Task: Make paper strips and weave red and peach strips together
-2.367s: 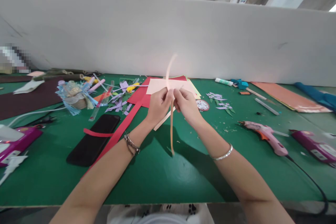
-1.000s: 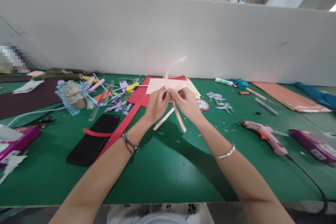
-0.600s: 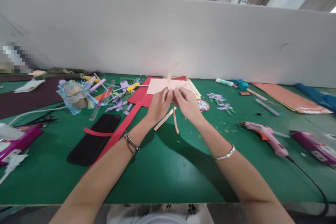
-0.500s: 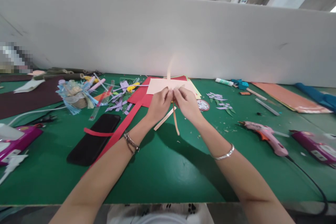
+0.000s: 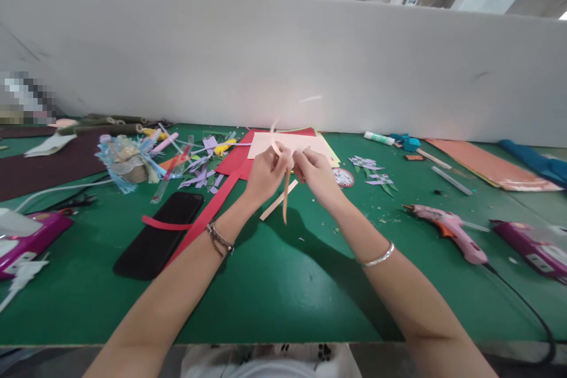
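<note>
My left hand [image 5: 267,175] is closed in a pinch on a thin peach paper strip [image 5: 286,201]. One end of the strip curls up above the fingers and the other hangs below them. Just to its right, a small gap away, my right hand [image 5: 317,172] is closed too, thumb against fingers; what it holds, if anything, is hidden. A second peach strip [image 5: 275,203] lies flat on the table beneath my hands. Behind them sits a pale peach sheet [image 5: 261,144] on top of red paper [image 5: 230,160].
A phone [image 5: 153,245], a red strip [image 5: 217,205], purple paper pieces [image 5: 204,177] and a blue-ribboned bundle [image 5: 126,159] lie left. On the right are a pink glue gun [image 5: 452,227], paper flowers [image 5: 365,163], a glue stick [image 5: 378,139] and a power strip [image 5: 531,248]. A white partition [image 5: 283,59] stands behind.
My hands have come slightly apart. The peach strip has shifted left with my left hand, and its upper end now curls lower.
</note>
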### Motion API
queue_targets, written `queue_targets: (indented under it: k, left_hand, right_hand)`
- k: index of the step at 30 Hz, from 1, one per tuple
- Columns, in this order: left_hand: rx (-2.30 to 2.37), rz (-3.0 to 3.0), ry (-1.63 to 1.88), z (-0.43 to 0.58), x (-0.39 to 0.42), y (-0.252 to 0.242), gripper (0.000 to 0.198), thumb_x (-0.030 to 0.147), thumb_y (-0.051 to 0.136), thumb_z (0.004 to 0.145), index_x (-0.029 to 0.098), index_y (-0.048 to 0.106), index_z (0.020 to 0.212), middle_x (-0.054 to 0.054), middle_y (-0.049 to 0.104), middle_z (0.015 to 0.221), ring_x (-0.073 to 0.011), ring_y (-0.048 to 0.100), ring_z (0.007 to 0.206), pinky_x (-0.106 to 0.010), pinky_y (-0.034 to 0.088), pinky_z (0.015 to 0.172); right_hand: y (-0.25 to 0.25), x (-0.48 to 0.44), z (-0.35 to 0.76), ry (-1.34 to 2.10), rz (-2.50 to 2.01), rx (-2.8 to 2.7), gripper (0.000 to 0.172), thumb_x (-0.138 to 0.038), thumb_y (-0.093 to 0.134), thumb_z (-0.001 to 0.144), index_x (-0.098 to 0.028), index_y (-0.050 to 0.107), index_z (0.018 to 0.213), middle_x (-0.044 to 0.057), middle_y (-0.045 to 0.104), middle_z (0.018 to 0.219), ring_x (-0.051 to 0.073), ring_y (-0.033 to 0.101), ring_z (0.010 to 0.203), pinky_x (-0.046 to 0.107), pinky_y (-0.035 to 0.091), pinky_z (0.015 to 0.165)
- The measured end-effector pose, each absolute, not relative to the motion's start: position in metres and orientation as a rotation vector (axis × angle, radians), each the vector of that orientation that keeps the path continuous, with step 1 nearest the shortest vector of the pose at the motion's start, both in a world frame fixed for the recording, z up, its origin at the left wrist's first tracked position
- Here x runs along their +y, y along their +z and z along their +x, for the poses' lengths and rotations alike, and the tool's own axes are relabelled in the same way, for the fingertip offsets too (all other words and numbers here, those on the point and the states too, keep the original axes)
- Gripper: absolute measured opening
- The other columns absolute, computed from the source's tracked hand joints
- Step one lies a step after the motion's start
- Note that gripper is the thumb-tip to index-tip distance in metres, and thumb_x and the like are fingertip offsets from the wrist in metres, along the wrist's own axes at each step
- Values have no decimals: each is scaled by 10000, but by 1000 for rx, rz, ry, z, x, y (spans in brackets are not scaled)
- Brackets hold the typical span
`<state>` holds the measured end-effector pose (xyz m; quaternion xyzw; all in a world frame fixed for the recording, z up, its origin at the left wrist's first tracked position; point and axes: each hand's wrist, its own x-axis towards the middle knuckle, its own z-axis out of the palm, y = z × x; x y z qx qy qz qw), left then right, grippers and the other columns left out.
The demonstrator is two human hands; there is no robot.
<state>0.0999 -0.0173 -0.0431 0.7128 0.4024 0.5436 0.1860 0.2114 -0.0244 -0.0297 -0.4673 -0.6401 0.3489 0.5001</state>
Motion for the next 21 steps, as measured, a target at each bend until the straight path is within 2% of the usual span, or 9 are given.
queue_targets:
  k: [4, 12, 16, 21]
  left_hand:
    - [1103, 2051, 1434, 100, -15, -44, 144, 261, 465, 786, 172, 451, 674, 52, 446, 508, -64, 409, 426, -180, 311, 411]
    - [1032, 2138, 1357, 98, -13, -44, 247, 189, 384, 819, 157, 451, 583, 38, 451, 496, -70, 429, 456, -184, 313, 432]
    - [1038, 2087, 1403, 98, -14, -43, 276, 191, 400, 816, 163, 419, 542, 44, 416, 469, -65, 404, 431, -187, 298, 416]
    - [976, 1925, 1431, 100, -16, -42, 274, 210, 387, 826, 171, 402, 556, 58, 375, 443, -53, 353, 384, -181, 291, 387]
  right_hand:
    - [-27, -24, 213, 920, -1076, -1405, 366, -185, 391, 822, -175, 357, 458, -82, 341, 338, 35, 322, 338, 187, 266, 401]
    - [-22, -26, 215, 920, -1117, -1530, 336, -260, 448, 803, -176, 395, 483, -80, 368, 370, 36, 344, 354, 189, 289, 420]
    - [-24, -25, 215, 811, -1077, -1608, 284, -233, 464, 787, -175, 405, 515, -75, 391, 412, 42, 367, 389, 191, 296, 429]
    - [-24, -26, 216, 808, -1110, -1653, 341, -191, 385, 828, -179, 356, 488, -80, 365, 361, 36, 347, 344, 189, 280, 409]
